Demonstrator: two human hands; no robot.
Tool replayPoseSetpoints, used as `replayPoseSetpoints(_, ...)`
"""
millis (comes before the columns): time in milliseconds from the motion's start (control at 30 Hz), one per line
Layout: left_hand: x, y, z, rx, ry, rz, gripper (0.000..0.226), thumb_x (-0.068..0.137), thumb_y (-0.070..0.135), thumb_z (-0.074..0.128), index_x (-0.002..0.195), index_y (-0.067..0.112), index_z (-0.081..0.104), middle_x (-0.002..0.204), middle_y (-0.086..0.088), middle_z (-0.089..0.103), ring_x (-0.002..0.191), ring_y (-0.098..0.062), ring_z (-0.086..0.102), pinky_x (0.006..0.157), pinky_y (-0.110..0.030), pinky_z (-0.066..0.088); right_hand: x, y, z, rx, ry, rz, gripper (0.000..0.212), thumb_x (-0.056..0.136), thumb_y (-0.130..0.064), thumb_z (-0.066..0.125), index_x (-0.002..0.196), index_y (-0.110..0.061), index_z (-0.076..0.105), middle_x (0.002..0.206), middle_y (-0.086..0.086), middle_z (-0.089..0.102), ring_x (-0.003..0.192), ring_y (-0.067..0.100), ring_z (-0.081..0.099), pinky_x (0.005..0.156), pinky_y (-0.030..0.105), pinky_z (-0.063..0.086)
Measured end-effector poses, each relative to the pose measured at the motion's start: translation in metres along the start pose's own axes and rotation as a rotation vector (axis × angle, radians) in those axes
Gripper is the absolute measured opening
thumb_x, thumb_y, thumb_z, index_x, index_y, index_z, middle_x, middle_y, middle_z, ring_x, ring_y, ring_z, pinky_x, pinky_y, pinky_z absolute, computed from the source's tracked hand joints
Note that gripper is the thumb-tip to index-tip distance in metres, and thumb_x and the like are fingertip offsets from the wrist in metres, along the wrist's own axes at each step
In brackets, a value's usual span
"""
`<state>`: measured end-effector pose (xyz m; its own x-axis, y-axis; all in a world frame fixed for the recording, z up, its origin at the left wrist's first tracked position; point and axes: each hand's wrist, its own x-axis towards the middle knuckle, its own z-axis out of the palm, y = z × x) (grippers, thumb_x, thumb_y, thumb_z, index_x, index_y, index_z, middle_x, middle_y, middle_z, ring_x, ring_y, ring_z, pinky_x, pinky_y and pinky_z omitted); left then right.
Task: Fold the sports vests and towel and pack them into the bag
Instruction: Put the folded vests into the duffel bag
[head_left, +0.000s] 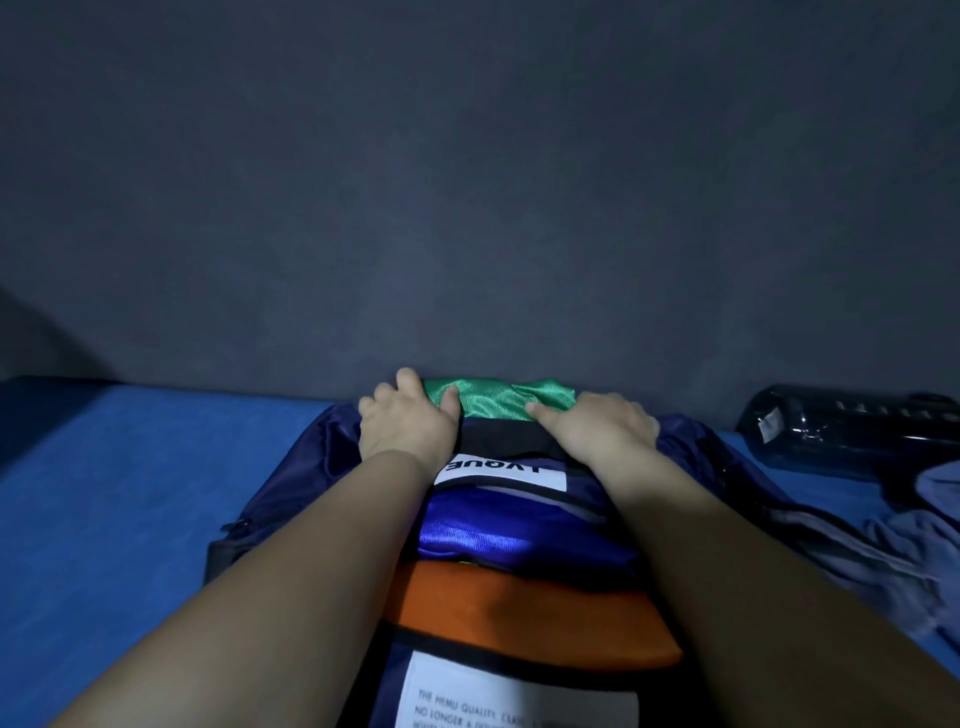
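While both hands press at the far end of the bag, the step in hand looks like seating the green vest inside it — these notes are for doing that well.

Left hand (402, 423): fingers spread and flat, palm down, pinching nothing; the thumb lies on the near left corner of the green vest (498, 399).

Right hand (602, 423): also open and flat, forefinger pointing onto the vest's near right edge, palm on the dark band below it.

Green vest: folded, at the far end of the bag (322, 452), close to the far edge of the blue surface (130, 493) and against the dark wall.

Bag: lies lengthwise toward the person; blue vest (519, 525) and orange vest (519, 618) show as folded bands nearer the camera.

Towel (914, 540): probably the crumpled grey-blue cloth by the right edge — seemingly not folded yet.

Bottle (852, 431): dark, on its side near the far right corner, apart from the bag.

Advice: press evenly with both palms so the fold stays square; tuck the far corners down first, then smooth toward the near end.

Risk: the slick mesh may slide and spring open if one hand lifts early.
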<state>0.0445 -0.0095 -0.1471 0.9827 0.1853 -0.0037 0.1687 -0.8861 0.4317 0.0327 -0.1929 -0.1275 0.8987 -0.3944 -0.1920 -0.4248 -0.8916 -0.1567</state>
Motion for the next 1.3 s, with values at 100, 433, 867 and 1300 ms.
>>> replayPoseSetpoints(100,-0.001,0.001,-0.004,-0.07,-0.041,0.006,0.03,0.098,0.036,0.035,0.112,0.009,0.038,0.119,-0.021,0.053,0.113,-0.037,0.041,0.083,-0.04,0.031,0.0,-0.003,-0.007,0.01,-0.087,-0.016,0.07,0.084,-0.076,0.042,0.135,-0.028,0.052,0.14,0.0,0.052,0.132,0.026,0.04,0.098,0.041,0.03)
replayPoseSetpoints(433,-0.008,0.003,-0.041,-0.306,0.061,0.098,0.036,0.098,0.024,0.048,0.132,0.016,0.039,0.126,-0.017,0.057,0.115,-0.037,0.051,0.086,-0.036,0.037,-0.02,-0.002,-0.033,0.357,0.13,-0.137,0.051,0.089,-0.054,0.059,0.126,-0.02,0.054,0.127,0.005,0.061,0.12,0.028,0.053,0.102,0.039,0.036)
replayPoseSetpoints(867,-0.086,-0.01,-0.102,-0.51,-0.024,0.09,0.038,0.097,0.026,0.054,0.131,0.017,0.038,0.091,-0.005,0.056,0.075,-0.021,0.051,0.066,-0.031,0.037,-0.108,0.022,-0.067,0.748,0.061,-0.177,0.077,0.086,-0.039,0.071,0.149,-0.013,0.033,0.15,0.007,0.042,0.133,0.028,0.045,0.108,0.036,0.038)
replayPoseSetpoints(1300,-0.165,-0.033,-0.103,-0.597,-0.067,0.063,0.041,0.095,0.027,0.06,0.131,0.014,0.043,0.079,0.006,0.049,0.068,-0.013,0.048,0.073,-0.029,0.04,-0.172,0.062,-0.022,1.03,-0.07,-0.086,0.086,0.06,-0.049,0.076,0.135,-0.019,0.048,0.128,0.005,0.06,0.105,0.026,0.064,0.07,0.034,0.059)
